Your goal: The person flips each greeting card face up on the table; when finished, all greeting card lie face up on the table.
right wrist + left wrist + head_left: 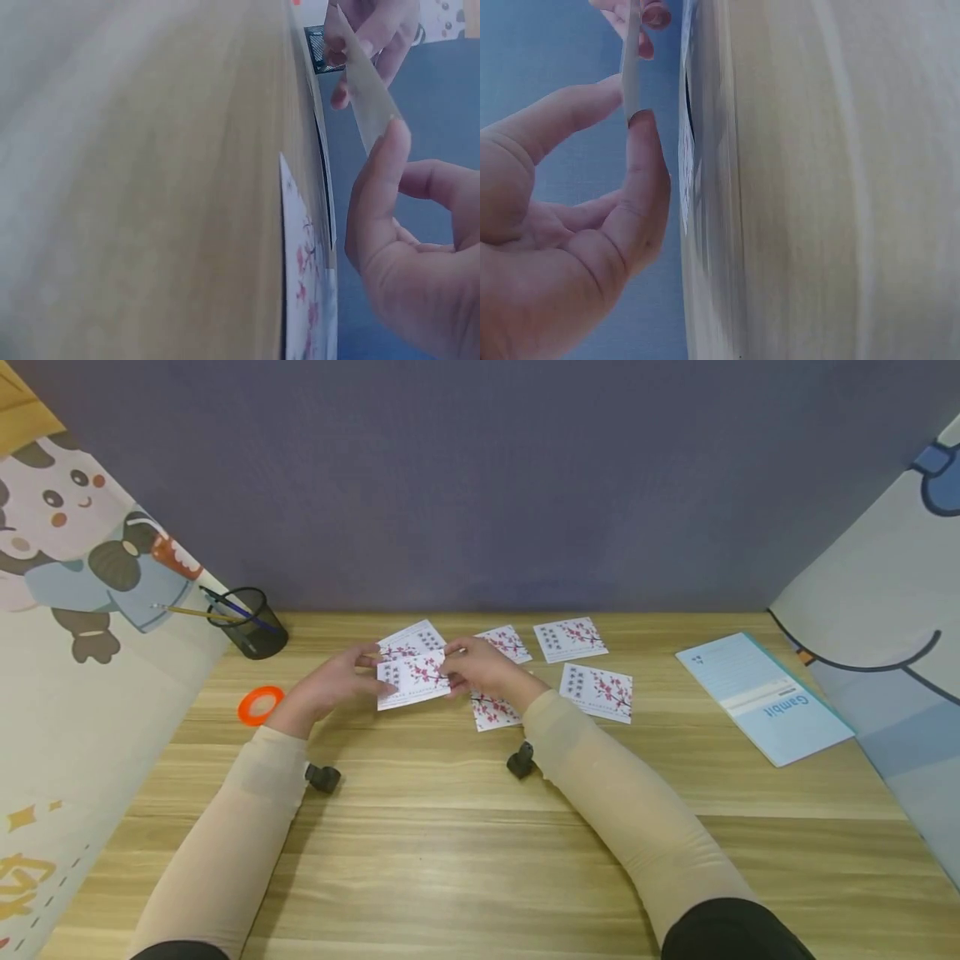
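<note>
A white card printed with pink blossoms and dark characters is held up above the table between both hands. My left hand pinches its left edge between thumb and finger; in the left wrist view the card appears edge-on. At its right side my right hand pinches the other edge, also visible in the right wrist view, where the card tilts. Behind it lies a similar card. Under and behind the right hand are two more, a back card and a front card, both partly covered.
Two more blossom cards, an upper one and a lower one, lie to the right. A light blue notebook is farther right. An orange tape roll and a black mesh pen cup stand at left. A dark panel closes the back.
</note>
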`<state>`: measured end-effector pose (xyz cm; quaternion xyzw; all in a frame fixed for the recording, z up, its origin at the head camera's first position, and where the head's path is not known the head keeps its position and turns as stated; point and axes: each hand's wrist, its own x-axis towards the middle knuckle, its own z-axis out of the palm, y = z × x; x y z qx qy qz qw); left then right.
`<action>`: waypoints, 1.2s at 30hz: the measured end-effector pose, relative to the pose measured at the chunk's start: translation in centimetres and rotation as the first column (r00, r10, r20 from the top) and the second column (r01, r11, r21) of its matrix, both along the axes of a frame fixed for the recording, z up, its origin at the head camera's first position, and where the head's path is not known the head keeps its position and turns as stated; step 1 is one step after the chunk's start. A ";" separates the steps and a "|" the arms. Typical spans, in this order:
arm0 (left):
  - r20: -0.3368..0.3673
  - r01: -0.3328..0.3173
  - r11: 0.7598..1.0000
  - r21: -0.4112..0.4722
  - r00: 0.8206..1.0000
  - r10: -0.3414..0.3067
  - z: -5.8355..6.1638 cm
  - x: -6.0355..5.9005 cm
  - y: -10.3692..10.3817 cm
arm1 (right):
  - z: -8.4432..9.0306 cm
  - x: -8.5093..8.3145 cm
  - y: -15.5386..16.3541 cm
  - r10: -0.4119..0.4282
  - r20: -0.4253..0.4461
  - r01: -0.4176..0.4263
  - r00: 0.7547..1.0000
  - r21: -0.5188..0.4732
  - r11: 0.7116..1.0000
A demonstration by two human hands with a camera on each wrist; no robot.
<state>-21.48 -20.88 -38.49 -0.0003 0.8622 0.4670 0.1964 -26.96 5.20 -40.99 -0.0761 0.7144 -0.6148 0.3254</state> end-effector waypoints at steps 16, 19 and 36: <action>0.097 0.035 0.988 -0.150 0.995 -0.020 -0.8 0.2 1.0 | 1.1 1.3 -1.2 0.162 -0.192 -0.076 0.968 0.390 0.918; 0.095 0.047 0.984 -0.172 0.995 -0.030 -0.7 0.4 1.1 | 1.0 1.4 -1.5 0.168 -0.192 -0.076 0.967 0.412 0.908; 0.043 0.067 0.954 -0.291 0.997 -0.057 -0.3 0.7 1.7 | 1.0 1.8 -1.6 0.224 -0.179 -0.123 0.958 0.447 0.886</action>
